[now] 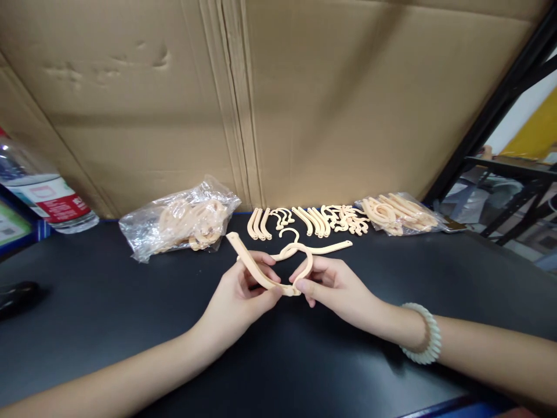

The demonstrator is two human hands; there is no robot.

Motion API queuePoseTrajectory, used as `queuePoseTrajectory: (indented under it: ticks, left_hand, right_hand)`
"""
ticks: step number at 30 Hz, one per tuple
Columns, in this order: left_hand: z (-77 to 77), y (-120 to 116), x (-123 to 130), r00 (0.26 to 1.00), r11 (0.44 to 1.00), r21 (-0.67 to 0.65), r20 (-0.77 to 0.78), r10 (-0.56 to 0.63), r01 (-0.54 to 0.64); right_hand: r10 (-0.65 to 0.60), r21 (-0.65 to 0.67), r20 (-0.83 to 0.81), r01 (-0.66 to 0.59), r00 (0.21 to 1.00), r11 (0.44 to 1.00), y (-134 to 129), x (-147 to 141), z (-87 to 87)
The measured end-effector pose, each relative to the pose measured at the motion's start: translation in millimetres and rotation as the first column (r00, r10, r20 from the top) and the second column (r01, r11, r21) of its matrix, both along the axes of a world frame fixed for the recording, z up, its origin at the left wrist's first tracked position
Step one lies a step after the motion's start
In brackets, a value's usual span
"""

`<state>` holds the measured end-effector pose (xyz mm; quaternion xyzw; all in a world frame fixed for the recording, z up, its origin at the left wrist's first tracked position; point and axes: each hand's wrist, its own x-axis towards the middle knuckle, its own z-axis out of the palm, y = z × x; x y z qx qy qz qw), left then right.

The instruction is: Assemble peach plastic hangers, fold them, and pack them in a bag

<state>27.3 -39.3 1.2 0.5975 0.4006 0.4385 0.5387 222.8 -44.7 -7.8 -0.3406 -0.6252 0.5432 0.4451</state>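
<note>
My left hand (pixel 243 290) is closed on a long curved beige arm piece (pixel 250 264), its free end tilted up to the left. In my right hand (pixel 326 281) is a beige hook piece (pixel 310 255), pinched near its lower end. The two pieces meet between my fingertips; how they join is too small to tell. Just behind my hands, a beige hanger (pixel 331 248) with a hook lies on the black table (pixel 278 360), partly hidden by my fingers and the held pieces.
Rows of arm pieces (pixel 260 224) and a pile of hooks and small parts (pixel 346 219) lie at the back. Plastic bags of parts sit left (pixel 183 223) and right (pixel 400 213). A bottle (pixel 52 197) and black mouse (pixel 20 297) are at left. Cardboard (pixel 348 104) stands behind.
</note>
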Motion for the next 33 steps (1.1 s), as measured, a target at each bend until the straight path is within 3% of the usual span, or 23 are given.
queuePoseTrajectory:
  ticks: [8, 12, 14, 15, 17, 19, 23, 33]
  left_hand:
    - [2.1, 0, 1, 0.986, 0.988, -0.027, -0.065, -0.155, 0.153]
    - [4.9, 1, 1, 0.994, 0.995, -0.055, -0.064, -0.089, 0.085]
    - [5.8, 1, 0, 0.996, 0.995, -0.087, -0.057, -0.062, 0.057]
    - [6.1, 1, -1, 0.997, 0.993, -0.104, -0.052, -0.056, 0.05]
    - [6.3, 1, -2, 0.997, 0.99, -0.134, -0.043, -0.057, 0.05]
    - [6.3, 1, -2, 0.997, 0.986, -0.153, -0.038, -0.065, 0.058]
    - [5.7, 2, -3, 0.998, 0.986, -0.16, -0.02, -0.057, 0.053]
    - [5.1, 6, -3, 0.997, 0.986, -0.154, -0.004, -0.071, 0.069]
  right_hand:
    - [0.071, -0.024, -0.004, -0.071, 0.997, 0.997, -3, -2, -0.3]
    - [0.006, 0.141, 0.134, -0.025, 0.991, 0.99, 18, 20, 8.6]
    - [-0.179, 0.36, 0.304, 0.061, 0.936, 0.931, 37, 41, 14.1]
    - [-0.304, 0.507, 0.399, 0.068, 0.865, 0.859, 47, 53, 16.2]
    - [-0.482, 0.712, 0.528, -0.055, 0.699, 0.7, 66, 75, 18.1]
    - [-0.507, 0.728, 0.622, -0.201, 0.597, 0.656, 80, 91, 16.7]
    - [-0.467, 0.668, 0.705, -0.28, 0.534, 0.689, 94, 100, 10.7]
    - [-0.502, 0.694, 0.658, -0.193, 0.562, 0.693, 102, 91, 5.9]
